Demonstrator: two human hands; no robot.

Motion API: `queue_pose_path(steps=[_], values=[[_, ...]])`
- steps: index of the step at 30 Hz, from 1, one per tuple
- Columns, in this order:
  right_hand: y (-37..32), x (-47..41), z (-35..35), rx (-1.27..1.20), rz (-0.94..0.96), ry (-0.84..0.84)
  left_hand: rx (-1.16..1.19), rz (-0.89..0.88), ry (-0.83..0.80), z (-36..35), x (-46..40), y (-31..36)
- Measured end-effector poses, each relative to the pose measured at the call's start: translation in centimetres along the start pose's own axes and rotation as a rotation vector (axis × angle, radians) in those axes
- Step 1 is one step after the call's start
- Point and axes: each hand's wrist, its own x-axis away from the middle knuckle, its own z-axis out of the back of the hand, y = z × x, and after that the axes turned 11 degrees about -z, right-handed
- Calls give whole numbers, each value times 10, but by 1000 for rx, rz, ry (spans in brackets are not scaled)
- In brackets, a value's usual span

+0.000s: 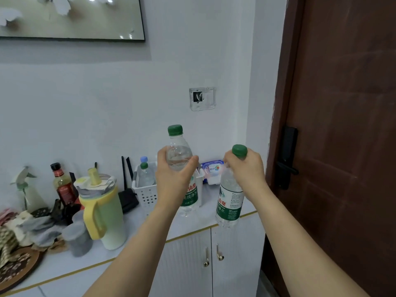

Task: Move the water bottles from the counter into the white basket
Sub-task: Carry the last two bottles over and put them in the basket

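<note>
Two bottles held up over the tabletop

One water bottle [179, 155] is gripped by the left hand [171, 174] in front of the white basket [147, 195]; another bottle [230, 198] is clutched by the right hand [246, 168]. The basket is crowded by a yellow-green jug [102, 213] and a router [128, 198], with two bottles [146, 175] already inside.

Head view, down toward counter [203, 219]

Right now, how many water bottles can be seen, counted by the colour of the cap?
Green cap: 3, one in the left hand, one in the right hand, one in the white basket.
Blue cap: 1, in the basket behind the green one.
Total: 4 bottles.
</note>
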Motion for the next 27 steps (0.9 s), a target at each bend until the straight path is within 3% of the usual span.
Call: queue_pose_path(steps=[11,22,27], values=[[-16,-121,-95,-100,49,-12,54,17,88,-8,-129,-84],[-1,-214,-170,-1,98,-168,-162,58,37,-41,-207,-146],[29,-241,-194,57,95,-247,-299,91,-105,-47,-220,-171]])
